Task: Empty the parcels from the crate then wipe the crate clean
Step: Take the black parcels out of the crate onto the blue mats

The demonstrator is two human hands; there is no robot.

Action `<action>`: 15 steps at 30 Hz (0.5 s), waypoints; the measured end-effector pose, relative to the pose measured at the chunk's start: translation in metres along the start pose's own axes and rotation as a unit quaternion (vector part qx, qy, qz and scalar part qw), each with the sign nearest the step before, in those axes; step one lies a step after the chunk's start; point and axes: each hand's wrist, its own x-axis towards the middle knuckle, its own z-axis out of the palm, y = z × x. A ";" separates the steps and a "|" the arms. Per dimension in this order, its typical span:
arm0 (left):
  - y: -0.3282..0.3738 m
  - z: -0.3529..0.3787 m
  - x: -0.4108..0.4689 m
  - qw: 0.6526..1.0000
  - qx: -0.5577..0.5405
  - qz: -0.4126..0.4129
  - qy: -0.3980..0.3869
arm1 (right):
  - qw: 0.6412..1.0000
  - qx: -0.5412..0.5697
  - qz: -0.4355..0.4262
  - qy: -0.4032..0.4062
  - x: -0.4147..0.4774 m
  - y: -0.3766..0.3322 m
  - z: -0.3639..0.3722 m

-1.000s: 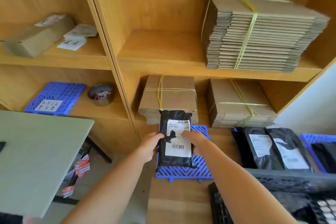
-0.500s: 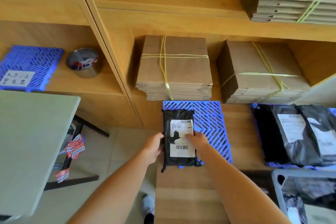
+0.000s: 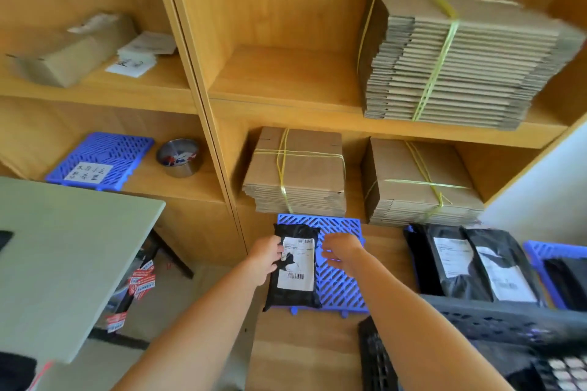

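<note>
Wooden shelving (image 3: 203,98) fills the head view, stocked with strapped bundles of flat cardboard (image 3: 457,60); a low wooden ledge runs along its foot.

On that ledge lies a blue slatted mat (image 3: 341,282), and on the mat's left half a black parcel (image 3: 293,294) lies flat. The left hand (image 3: 265,259) holds the parcel's left edge, fingers curled onto it. The right hand (image 3: 341,251) hovers just beside the parcel over the mat, fingers loosely bent and holding nothing.

Further right, two more parcels (image 3: 476,263) lie side by side. The dark crate (image 3: 495,316) sits at lower right, nearest the camera.

Progress, as judged: at least three parcels are out. Dark shapes show inside the crate, so emptying looks unfinished. No cloth is visible, and wiping is not yet begun.

Markings: the parcel's white label (image 3: 297,263) carries barcodes and small print, illegible. A handwritten note (image 3: 87,172) on another blue mat (image 3: 127,149) shows characters too blurred to read.
</note>
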 end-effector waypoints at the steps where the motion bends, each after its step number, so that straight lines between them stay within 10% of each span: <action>1: 0.000 0.003 -0.009 1.000 -0.008 0.024 -0.001 | 1.000 -0.001 -0.002 -0.008 -0.013 -0.008 -0.007; 15: 0.014 0.107 -0.141 0.978 0.093 0.150 -0.107 | 0.988 0.009 -0.105 0.116 -0.165 0.019 -0.149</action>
